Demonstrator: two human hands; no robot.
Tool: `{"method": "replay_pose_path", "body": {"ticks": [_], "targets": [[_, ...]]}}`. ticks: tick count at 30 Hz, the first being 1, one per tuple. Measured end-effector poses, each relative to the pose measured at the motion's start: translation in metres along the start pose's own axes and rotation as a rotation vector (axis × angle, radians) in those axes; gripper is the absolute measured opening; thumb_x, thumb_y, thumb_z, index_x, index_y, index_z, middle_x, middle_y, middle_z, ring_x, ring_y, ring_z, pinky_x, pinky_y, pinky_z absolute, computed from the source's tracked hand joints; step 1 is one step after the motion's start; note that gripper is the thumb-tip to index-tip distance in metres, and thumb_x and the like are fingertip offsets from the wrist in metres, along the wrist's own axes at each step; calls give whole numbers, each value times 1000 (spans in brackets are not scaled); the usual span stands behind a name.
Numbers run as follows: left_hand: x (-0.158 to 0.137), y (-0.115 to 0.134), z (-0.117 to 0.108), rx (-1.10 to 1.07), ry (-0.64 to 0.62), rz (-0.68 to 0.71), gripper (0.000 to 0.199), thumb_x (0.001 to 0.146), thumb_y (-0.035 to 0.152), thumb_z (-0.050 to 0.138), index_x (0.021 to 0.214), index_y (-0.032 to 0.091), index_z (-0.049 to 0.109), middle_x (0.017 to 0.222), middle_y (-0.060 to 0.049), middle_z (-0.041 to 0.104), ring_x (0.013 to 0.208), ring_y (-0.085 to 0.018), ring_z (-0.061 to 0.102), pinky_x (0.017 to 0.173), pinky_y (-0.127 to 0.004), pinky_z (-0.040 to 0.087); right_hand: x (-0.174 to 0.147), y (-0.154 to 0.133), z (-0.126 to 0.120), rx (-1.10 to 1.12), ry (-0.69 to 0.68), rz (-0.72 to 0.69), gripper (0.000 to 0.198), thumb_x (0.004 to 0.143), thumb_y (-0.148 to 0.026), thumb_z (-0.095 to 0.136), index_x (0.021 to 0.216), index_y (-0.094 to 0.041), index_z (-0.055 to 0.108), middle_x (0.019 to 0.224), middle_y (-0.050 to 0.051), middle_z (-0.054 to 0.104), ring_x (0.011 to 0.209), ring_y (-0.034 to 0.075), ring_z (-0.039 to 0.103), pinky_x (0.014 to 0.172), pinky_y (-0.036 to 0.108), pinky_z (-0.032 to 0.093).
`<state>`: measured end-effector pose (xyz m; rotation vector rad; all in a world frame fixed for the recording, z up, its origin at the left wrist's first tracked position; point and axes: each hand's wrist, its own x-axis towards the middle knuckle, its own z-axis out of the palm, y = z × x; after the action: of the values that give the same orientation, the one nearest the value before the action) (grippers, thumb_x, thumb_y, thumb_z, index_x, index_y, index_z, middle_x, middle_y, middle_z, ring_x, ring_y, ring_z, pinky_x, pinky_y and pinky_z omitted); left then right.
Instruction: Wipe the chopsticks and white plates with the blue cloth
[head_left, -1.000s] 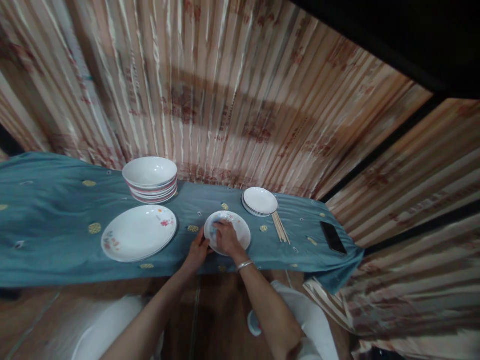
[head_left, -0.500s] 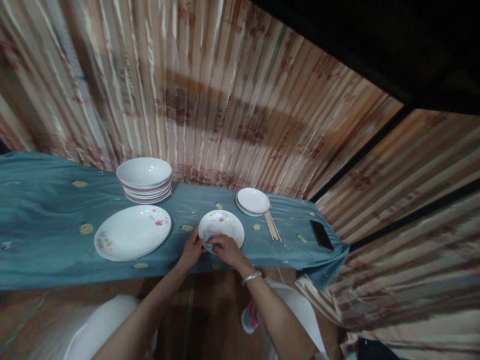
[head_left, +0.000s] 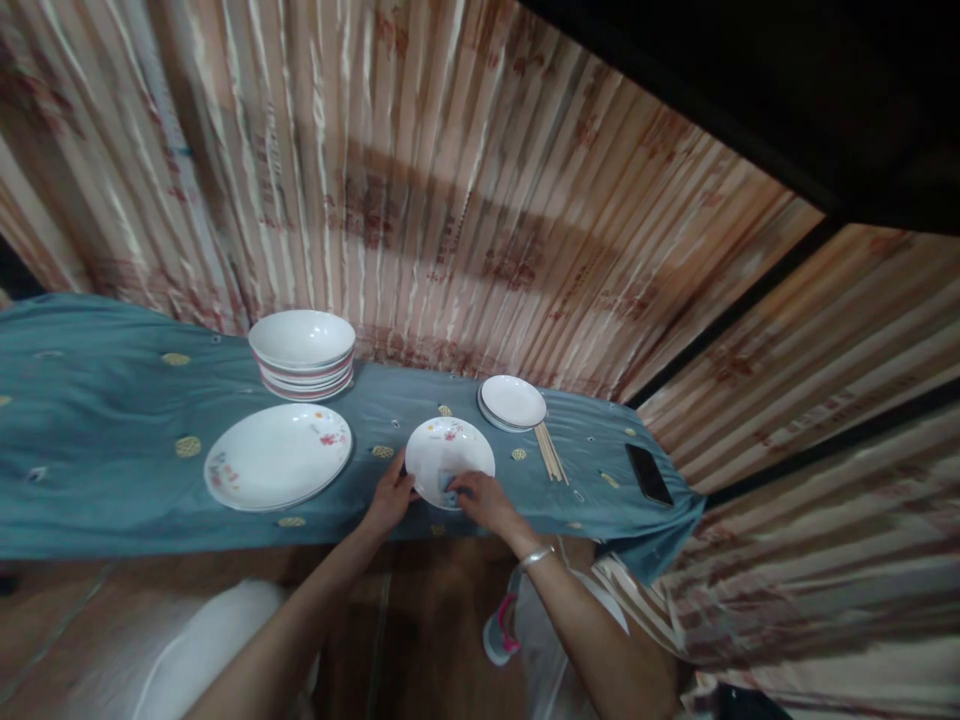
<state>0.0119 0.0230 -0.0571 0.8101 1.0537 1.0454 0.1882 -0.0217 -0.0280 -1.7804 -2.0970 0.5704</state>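
Observation:
A round white plate [head_left: 450,450] with small flowers on its far rim is in front of me at the table's near side. My left hand [head_left: 392,493] grips its left edge, fingers closed on the rim. Pinched in my right hand [head_left: 480,497] is a small light-blue cloth [head_left: 448,486], pressed on the plate's near inner surface. To the left lies a large oval platter [head_left: 277,455] with flowers at its ends. Beyond the plate, to the right, are small stacked plates [head_left: 514,401] with several chopsticks [head_left: 551,455] beside them.
A stack of white bowls with red bands [head_left: 302,345] stands at the back left. A black phone [head_left: 649,474] lies near the right end of the teal tablecloth [head_left: 112,400]. Pleated curtains [head_left: 420,180] hang directly behind the table.
My right hand has slid the cloth rightward across the near part of the plate. My left hand keeps its hold on the rim. The whole view has shifted slightly.

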Motion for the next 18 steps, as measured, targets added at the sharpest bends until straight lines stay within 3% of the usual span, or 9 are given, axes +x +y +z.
{"method": "replay_pose_path", "body": {"ticks": [8,18], "targets": [[5,-5,-2,-61,7,-27,62,65,9,61,127,19,56,122,-11,60,99,-26,62,70,-38,60,6,13,-6,-161,54,87,34,75,-5,50,99,-19,69,107,8,70,103,22,61,95,34,40],[8,-10,-4,-18,-35,-23,58,74,10,53,132,19,49,130,-10,54,102,-22,60,72,-33,60,16,6,-3,-262,114,153,36,80,-4,46,109,-16,65,114,9,67,109,20,58,97,32,39]]}}
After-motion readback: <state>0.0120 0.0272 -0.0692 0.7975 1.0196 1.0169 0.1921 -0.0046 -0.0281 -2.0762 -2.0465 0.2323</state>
